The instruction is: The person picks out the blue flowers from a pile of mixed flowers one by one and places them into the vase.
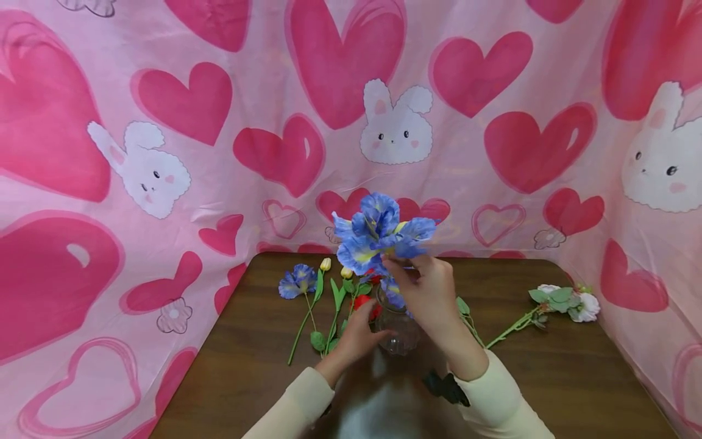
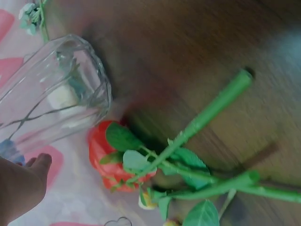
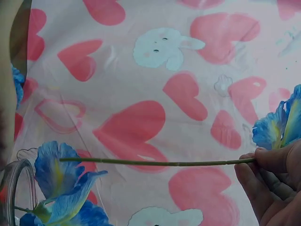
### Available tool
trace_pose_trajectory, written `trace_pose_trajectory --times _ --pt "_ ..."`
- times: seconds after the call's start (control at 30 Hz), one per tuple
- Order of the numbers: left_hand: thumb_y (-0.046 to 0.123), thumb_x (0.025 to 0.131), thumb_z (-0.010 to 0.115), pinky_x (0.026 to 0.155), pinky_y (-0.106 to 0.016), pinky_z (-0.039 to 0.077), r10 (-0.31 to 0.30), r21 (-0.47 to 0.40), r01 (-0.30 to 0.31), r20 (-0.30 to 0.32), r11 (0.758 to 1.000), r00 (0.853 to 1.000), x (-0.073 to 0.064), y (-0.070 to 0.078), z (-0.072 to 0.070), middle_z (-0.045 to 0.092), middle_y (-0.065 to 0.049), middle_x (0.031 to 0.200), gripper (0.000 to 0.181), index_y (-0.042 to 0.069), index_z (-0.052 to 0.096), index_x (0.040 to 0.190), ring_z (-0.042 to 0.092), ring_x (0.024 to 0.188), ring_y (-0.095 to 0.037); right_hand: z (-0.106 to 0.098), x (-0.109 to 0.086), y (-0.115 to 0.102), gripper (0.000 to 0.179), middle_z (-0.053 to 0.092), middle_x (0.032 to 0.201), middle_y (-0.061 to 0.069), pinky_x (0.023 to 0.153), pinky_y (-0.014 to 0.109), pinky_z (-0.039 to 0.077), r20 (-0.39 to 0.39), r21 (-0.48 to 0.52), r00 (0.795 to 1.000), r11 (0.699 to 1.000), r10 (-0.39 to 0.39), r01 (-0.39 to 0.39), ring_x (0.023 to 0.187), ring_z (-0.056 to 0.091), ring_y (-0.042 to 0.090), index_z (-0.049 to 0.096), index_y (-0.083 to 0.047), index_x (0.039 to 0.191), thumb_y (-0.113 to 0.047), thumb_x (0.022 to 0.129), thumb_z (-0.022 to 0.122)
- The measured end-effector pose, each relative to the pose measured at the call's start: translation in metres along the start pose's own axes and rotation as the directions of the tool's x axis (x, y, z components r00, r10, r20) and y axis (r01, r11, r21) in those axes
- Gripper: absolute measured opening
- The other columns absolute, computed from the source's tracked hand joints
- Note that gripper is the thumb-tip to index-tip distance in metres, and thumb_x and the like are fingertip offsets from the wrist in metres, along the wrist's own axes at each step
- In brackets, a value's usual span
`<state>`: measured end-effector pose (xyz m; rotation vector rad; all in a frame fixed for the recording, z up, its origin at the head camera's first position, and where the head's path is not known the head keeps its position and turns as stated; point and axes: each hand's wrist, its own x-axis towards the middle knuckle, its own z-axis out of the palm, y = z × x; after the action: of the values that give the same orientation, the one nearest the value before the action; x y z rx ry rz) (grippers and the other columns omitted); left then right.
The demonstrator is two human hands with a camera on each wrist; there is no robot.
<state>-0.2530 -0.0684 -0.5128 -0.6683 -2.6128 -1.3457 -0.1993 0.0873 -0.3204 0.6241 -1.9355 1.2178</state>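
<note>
Directly beneath the right hand [image 1: 430,292] stands a clear ribbed glass vase [image 1: 399,332] on the dark brown wooden table [image 1: 576,378]. That hand's fingers are curled in a pinch on the thin green stem of a blue artificial iris with yellow streaks [image 1: 381,235], just below the bloom; the right wrist view shows the stem [image 3: 160,163] running straight out from the fingertips [image 3: 263,160] towards the vase rim [image 3: 19,188], where another blue bloom [image 3: 66,183] already sits.

The left hand [image 1: 359,335] is on the near-left side of the vase with its fingers turned towards the glass. Whether they actually grip it or only rest against it cannot be told; the left wrist view shows only a thumb tip [image 2: 40,165] close to the vase wall [image 2: 61,94].

Just beyond the left hand lie a red artificial rose [image 2: 113,160] with green leaves, two yellow tulip buds [image 1: 336,268] and a second blue iris [image 1: 297,281] on the table. Well apart to the right of the right hand lies a white-and-pink flower spray [image 1: 565,302].

Judgement: the step in hand is seating the iris in the vase. The next move would call for the stem end to be guided down through the rim, the vase steadied against tipping, and the bloom already there left undisturbed.
</note>
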Motion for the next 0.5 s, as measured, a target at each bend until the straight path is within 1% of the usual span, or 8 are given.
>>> trace_pose_trajectory --times 0.07,0.13,0.2,0.27,0.33,0.4,0.43,0.5 --pt "0.029 0.078 0.083 0.099 -0.049 0.042 0.032 -0.022 -0.033 -0.007 0.999 0.999 0.002 -0.001 0.005 0.053 -0.018 0.135 0.080 0.001 0.044 0.142 0.051 0.122 -0.033 0.003 0.000 0.000 0.017 0.073 0.084 0.007 0.065 0.032 0.057 0.006 -0.006 1.000 1.000 -0.011 0.011 0.077 0.071 0.018 0.073 0.000 0.093 -0.001 0.077 0.080" --pt "0.026 0.078 0.084 0.100 -0.049 0.042 0.081 -0.061 -0.082 -0.020 0.995 0.997 0.004 -0.004 0.009 0.054 -0.016 0.135 0.080 0.004 0.043 0.143 0.052 0.122 -0.031 0.008 -0.001 0.000 0.020 0.072 0.085 0.008 0.065 0.033 0.057 0.012 -0.013 1.000 1.000 -0.020 0.020 0.078 0.071 0.019 0.072 0.000 0.096 -0.001 0.077 0.080" --pt "0.021 0.077 0.085 0.100 -0.049 0.041 0.127 -0.112 -0.130 -0.031 0.985 0.991 0.005 -0.006 0.013 0.055 -0.011 0.135 0.080 0.008 0.042 0.144 0.054 0.120 -0.029 0.012 -0.002 0.001 0.020 0.072 0.085 0.009 0.065 0.033 0.057 0.020 -0.022 0.999 0.999 -0.027 0.028 0.077 0.071 0.020 0.071 0.001 0.096 -0.001 0.078 0.080" --pt "0.022 0.078 0.084 0.100 -0.046 0.042 0.150 -0.152 -0.154 -0.034 0.976 0.988 0.006 -0.008 0.017 0.055 -0.005 0.136 0.080 0.012 0.042 0.145 0.054 0.120 -0.024 0.017 -0.004 0.002 0.018 0.071 0.081 0.008 0.064 0.033 0.057 0.021 -0.048 0.999 0.998 -0.041 0.042 0.075 0.071 0.020 0.070 0.000 0.094 0.000 0.079 0.079" --pt "0.025 0.079 0.083 0.101 -0.043 0.042 0.157 -0.188 -0.160 -0.030 0.969 0.987 0.007 -0.010 0.020 0.054 0.000 0.137 0.079 0.017 0.040 0.145 0.053 0.121 -0.020 0.022 -0.006 0.003 0.016 0.069 0.078 0.007 0.062 0.033 0.057 0.019 -0.093 0.999 0.994 -0.051 0.053 0.072 0.070 0.021 0.069 -0.001 0.092 0.000 0.079 0.079" --pt "0.027 0.080 0.081 0.102 -0.039 0.042 0.139 -0.202 -0.140 -0.019 0.969 0.990 0.007 -0.011 0.023 0.052 0.004 0.139 0.078 0.021 0.039 0.146 0.051 0.124 -0.015 0.027 -0.008 0.004 0.015 0.069 0.078 0.006 0.062 0.035 0.056 0.021 -0.149 0.998 0.987 -0.054 0.057 0.072 0.069 0.021 0.070 -0.003 0.093 0.001 0.080 0.078" --pt "0.027 0.081 0.080 0.102 -0.038 0.041 0.131 -0.209 -0.131 -0.013 0.969 0.991 0.008 -0.012 0.025 0.052 0.004 0.139 0.077 0.021 0.039 0.146 0.050 0.125 -0.014 0.029 -0.010 0.005 0.015 0.069 0.078 0.006 0.062 0.036 0.056 0.025 -0.175 0.998 0.983 -0.054 0.057 0.072 0.068 0.021 0.070 -0.004 0.093 0.001 0.080 0.077" --pt "0.025 0.083 0.080 0.099 -0.037 0.044 0.108 -0.192 -0.108 -0.008 0.976 0.994 0.008 -0.014 0.027 0.054 0.003 0.136 0.072 0.020 0.042 0.143 0.053 0.122 -0.014 0.034 -0.013 0.006 0.017 0.070 0.083 0.006 0.062 0.037 0.055 0.040 -0.217 0.998 0.975 -0.044 0.052 0.073 0.068 0.022 0.072 -0.005 0.097 0.001 0.081 0.076"
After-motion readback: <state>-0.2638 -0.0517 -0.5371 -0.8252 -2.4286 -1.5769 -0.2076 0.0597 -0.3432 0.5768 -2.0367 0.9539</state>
